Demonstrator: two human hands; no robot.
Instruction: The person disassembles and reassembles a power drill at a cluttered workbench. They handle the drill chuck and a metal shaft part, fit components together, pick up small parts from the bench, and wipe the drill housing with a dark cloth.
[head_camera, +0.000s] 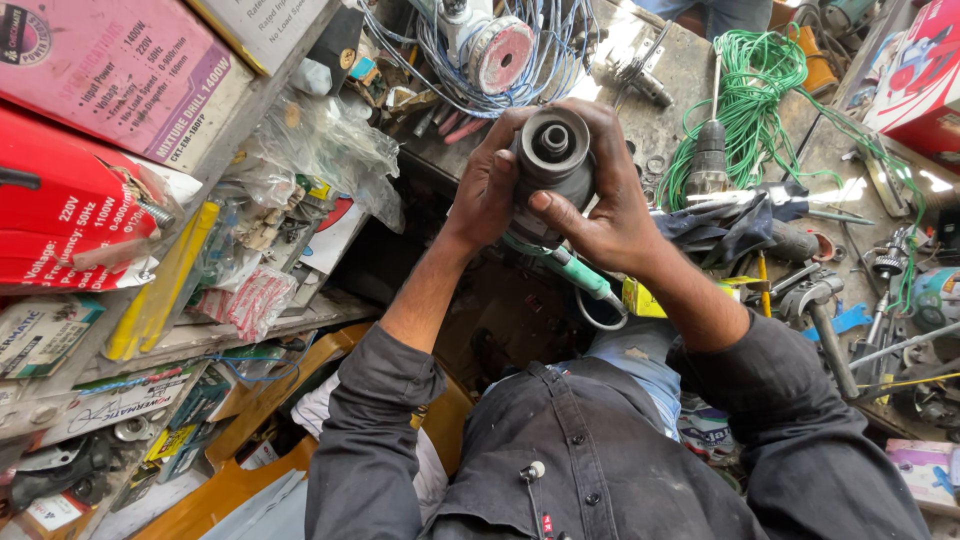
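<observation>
Both my hands grip a grey power-tool body held up in front of my chest, its round end with a dark spindle facing the camera. My left hand wraps the left side of the housing. My right hand covers the right side, thumb laid across the front. A green-and-white cable sleeve hangs from the bottom of the tool toward my lap. My dark sleeves and buttoned shirt fill the lower part of the view.
A cluttered workbench ahead holds a green coiled wire, a blue wire bundle with a grinder disc, a hammer and loose metal parts. Shelves at left carry red tool boxes and plastic packets.
</observation>
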